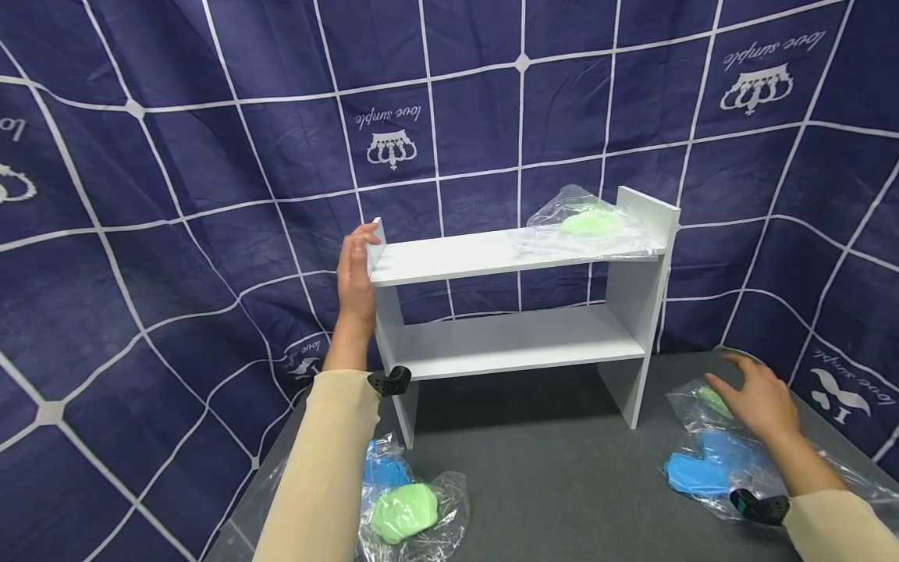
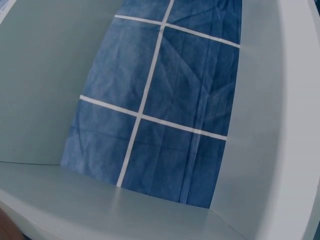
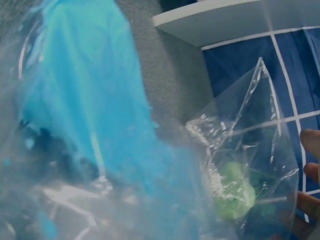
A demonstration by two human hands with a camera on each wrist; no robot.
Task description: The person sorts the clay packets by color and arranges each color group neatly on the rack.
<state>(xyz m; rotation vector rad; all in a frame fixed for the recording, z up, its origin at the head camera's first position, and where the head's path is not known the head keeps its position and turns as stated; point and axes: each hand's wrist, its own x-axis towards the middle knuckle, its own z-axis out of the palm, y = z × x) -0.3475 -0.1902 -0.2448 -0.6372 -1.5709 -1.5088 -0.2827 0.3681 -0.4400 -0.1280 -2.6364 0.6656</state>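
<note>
A white two-tier shelf [image 1: 520,343] stands on the grey surface. My left hand [image 1: 357,273] grips the upper end of its left side panel, fingers over the edge; the left wrist view looks between the boards [image 2: 260,100] and shows almost none of the hand. At the right, my right hand [image 1: 762,402] is over clear plastic bags, thumb and fingers spread apart. Beneath and beside it lie a bagged light green item [image 1: 712,400] and a bagged blue item [image 1: 698,474]. In the right wrist view its fingers [image 3: 311,172] show beside the clear bag [image 3: 250,125]; contact is unclear.
Another clear bag with a light green item [image 1: 593,222] lies on the upper board's right end. In front of the shelf's left leg are bagged green [image 1: 405,513] and blue [image 1: 385,472] items. A navy cloth with white grid lines [image 1: 477,125] hangs behind and around.
</note>
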